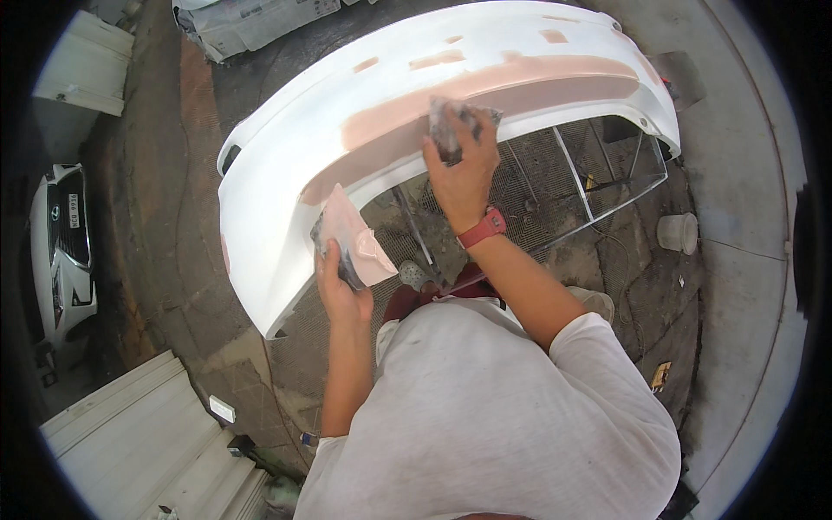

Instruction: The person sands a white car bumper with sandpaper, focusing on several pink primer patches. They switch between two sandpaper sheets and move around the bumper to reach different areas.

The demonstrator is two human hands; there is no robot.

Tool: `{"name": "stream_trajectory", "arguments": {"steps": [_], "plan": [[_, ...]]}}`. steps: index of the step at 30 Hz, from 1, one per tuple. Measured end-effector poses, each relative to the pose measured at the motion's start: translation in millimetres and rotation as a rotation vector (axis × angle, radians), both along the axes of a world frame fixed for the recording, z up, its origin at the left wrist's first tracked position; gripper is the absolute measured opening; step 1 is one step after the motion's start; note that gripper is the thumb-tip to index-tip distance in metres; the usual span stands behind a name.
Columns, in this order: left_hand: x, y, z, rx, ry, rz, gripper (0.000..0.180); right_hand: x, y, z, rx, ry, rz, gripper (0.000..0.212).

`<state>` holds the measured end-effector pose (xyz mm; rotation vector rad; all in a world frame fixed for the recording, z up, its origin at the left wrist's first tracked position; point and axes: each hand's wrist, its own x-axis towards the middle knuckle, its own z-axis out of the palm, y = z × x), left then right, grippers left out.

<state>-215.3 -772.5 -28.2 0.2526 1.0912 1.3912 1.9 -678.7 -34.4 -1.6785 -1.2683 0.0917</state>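
A white car bumper (286,139) arches across the far side, with several pale pink filler patches on it. Over the long pink recess in its middle, my right hand (461,173) grips a grey and black smudged flat piece (451,121); its exact kind is unclear, and it appears to lie against the bumper's surface. My left hand (341,290) holds a flat board spread with pink filler (351,234), near the bumper's left lower edge. A thicker pink lump sits on the board's right side. My fingers partly cover both pieces.
Below the bumper stands a metal frame (572,173) over mesh-like flooring. A white bucket (677,234) is at the right. Another car front (68,251) lies at the far left, above corrugated white panels (147,433). A paper-covered object (251,22) stands behind the bumper.
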Motion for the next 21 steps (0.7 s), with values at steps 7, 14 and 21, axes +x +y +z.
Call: {"name": "stream_trajectory", "arguments": {"steps": [7,14,21], "plan": [[-15.3,9.2,4.8,0.077,-0.034,-0.053,0.052,-17.6,-22.0,-22.5,-0.12,-0.23,0.08,0.056],[-17.8,26.2,17.0,0.188,0.056,-0.021,0.052,-17.7,-76.0,46.2,-0.178,0.352,0.575,0.054],[-15.8,34.2,22.3,0.176,0.036,-0.011,0.049,-17.7,-108.3,72.8,-0.268,-0.069,0.855,0.055]]}}
